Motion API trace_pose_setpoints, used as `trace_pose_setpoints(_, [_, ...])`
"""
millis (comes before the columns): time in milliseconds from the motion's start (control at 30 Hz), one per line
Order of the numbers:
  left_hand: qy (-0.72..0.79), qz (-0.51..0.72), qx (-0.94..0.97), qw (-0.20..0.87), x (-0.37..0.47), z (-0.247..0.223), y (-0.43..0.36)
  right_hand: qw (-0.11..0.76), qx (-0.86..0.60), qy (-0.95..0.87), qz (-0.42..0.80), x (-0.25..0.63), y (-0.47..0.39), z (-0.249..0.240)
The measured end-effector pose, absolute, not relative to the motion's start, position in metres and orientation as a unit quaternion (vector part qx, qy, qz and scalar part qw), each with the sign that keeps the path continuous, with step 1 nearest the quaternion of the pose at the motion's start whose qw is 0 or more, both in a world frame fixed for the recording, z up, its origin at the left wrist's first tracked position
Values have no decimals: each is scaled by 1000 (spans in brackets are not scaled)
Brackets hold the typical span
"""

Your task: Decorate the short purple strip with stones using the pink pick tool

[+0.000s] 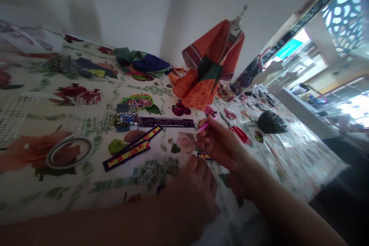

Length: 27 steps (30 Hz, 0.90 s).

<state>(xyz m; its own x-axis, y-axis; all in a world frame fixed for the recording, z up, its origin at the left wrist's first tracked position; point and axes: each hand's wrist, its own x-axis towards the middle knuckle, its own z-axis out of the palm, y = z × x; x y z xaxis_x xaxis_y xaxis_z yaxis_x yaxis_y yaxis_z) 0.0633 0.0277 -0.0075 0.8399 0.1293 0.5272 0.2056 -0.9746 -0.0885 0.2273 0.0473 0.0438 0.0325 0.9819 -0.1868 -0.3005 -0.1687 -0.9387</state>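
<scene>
My right hand pinches a slim pink stick-like tool above the flowered tablecloth; its exact kind is unclear. Closer to me, my left hand rests low with fingers curled, and whatever is under them is hidden. Between the hands shows the end of a dark strip with a yellow-red pattern. To the left, two similar patterned strips lie crossed. Behind them is a dark purple strip with rows of white beads. Red-handled scissors lie just beyond my right hand.
An orange and green miniature dress stands on a small form near the wall. At left are a roll of tape, strings of white beads and a green dish of colourful beads. A black bundle sits right.
</scene>
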Motion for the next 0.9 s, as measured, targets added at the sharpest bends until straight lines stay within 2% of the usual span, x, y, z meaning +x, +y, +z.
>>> trace_pose_setpoints(367, [-79,-257,-962,55,62,-8,28,551,-444,-259,657,227,48,43])
trace_pose_setpoints(500, [-70,-268,-959,64,63,-9,29,556,-519,-415,500,226,48,41])
trace_pose_setpoints(667, [-79,-238,-967,51,62,-5,27,409,-583,-642,282,216,42,46])
trace_pose_setpoints(733, [-79,-228,-969,45,61,-4,27,372,-582,-685,233,214,41,47])
trace_pose_setpoints(900, [-78,-217,-972,39,60,-1,28,351,-577,-716,174,212,39,46])
